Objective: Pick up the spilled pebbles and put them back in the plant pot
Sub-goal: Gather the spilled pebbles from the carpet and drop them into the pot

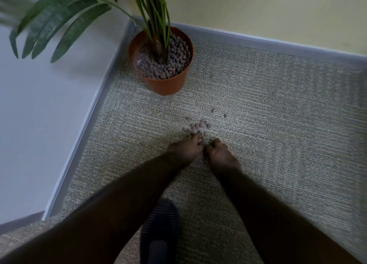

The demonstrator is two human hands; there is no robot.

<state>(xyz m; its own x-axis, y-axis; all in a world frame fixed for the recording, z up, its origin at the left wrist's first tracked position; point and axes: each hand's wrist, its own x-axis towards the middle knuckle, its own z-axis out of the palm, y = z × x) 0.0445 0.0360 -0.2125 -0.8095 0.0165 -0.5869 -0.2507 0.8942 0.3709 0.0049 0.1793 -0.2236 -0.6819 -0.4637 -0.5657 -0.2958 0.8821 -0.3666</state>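
A terracotta plant pot (164,86) stands on the carpet in the corner, filled with brown pebbles around a green palm. A small heap of spilled pebbles (196,127) lies on the carpet in front of the pot, with two stray ones (214,110) farther right. My left hand (185,149) and my right hand (221,154) rest side by side on the carpet at the near edge of the heap, fingers curled onto the closest pebbles. Whether either hand holds pebbles is hidden by the fingers.
Grey skirting (258,40) and walls close the corner behind and to the left of the pot. Palm fronds (65,23) hang over the upper left. My dark shoe (158,232) is on the carpet below my arms. Carpet stretches to the right.
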